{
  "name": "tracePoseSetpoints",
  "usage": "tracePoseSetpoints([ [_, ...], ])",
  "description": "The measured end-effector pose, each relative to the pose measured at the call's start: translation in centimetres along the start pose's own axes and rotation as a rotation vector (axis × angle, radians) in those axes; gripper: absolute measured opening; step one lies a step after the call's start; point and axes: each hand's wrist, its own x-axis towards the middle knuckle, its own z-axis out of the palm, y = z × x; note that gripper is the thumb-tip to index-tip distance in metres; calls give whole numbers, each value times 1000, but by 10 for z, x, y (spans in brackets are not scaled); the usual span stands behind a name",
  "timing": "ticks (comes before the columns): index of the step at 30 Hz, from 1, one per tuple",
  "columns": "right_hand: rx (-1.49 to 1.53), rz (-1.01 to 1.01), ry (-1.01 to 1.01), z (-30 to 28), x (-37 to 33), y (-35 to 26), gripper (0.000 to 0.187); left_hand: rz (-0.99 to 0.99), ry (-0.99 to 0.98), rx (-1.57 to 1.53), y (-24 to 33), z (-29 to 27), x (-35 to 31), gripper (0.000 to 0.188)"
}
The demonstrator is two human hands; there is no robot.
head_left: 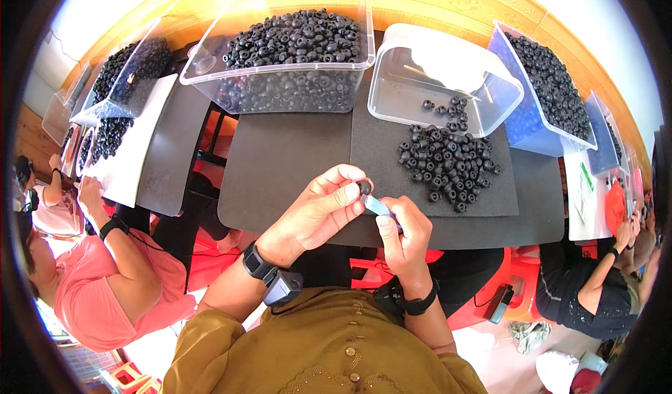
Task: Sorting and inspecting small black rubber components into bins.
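Observation:
My left hand [318,208] pinches a small black ring-shaped part [365,187] between thumb and forefinger, just above the near edge of the dark mat [294,156]. My right hand [406,236] grips a thin light-blue tool [378,205] whose tip points up-left at the black part. The two hands nearly touch at the part. A loose pile of the same black parts [448,159] lies on the mat, up and to the right of my hands.
A clear tub [280,51] full of black parts stands at the back centre. A tipped clear tub [441,79] opens onto the pile. A blue bin [542,93] of parts stands right. Other people work at the left [105,268] and right [595,282].

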Motion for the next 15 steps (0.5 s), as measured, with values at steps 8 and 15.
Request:
tracePoseSetpoints([
  [8, -38, 25, -15, 1, 0, -1, 11, 20, -2, -21, 1, 1, -3, 19],
  [15, -48, 7, 5, 2, 0, -2, 12, 28, 28, -20, 2, 0, -5, 16],
])
